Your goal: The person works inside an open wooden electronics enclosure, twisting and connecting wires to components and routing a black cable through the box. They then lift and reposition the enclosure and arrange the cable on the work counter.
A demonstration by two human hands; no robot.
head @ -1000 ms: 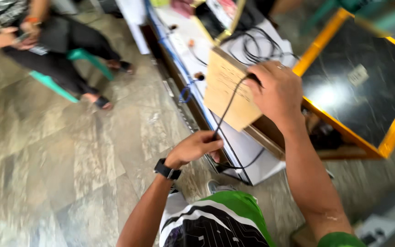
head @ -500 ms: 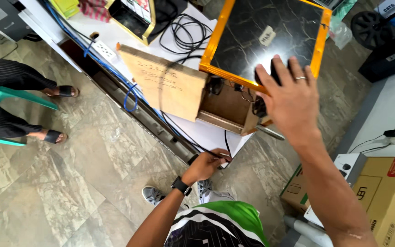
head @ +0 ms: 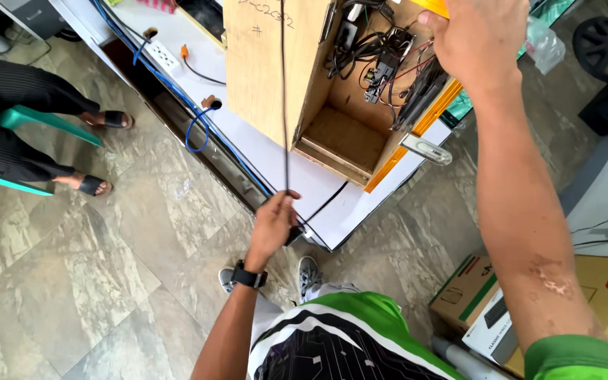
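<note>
Looking down from the head camera, the only view, 2 bare hands work on a plywood box [head: 276,63] tipped up on a white table [head: 332,190] in the upper middle of the frame.

A thin black cord [head: 283,105] is the thing in hand. Its long axis runs almost straight up and down the frame, from the top edge down across the box's outer face to the left hand [head: 274,224] in the lower middle. That hand, with a black watch [head: 248,276] at the wrist, is closed around the cord's lower end, thumb and fingers pinched together; a small dark piece beside the palm may be a plug, though it is too hidden to be sure.

The right hand [head: 483,35] is at the top right, fingers curled over the box's upper edge beside an orange frame strip [head: 416,119]; how much of that edge it grips is cut off by the frame. So the cord lies above the left hand and well to the left of the right hand, and the left hand is the nearer by far.

Inside the open box sits tangled wiring [head: 381,63]. A blue cable [head: 195,130] loops off the table edge at left, near a power strip [head: 163,55]. A seated person's legs [head: 29,127] show at far left, cardboard cartons [head: 599,288] at lower right.
</note>
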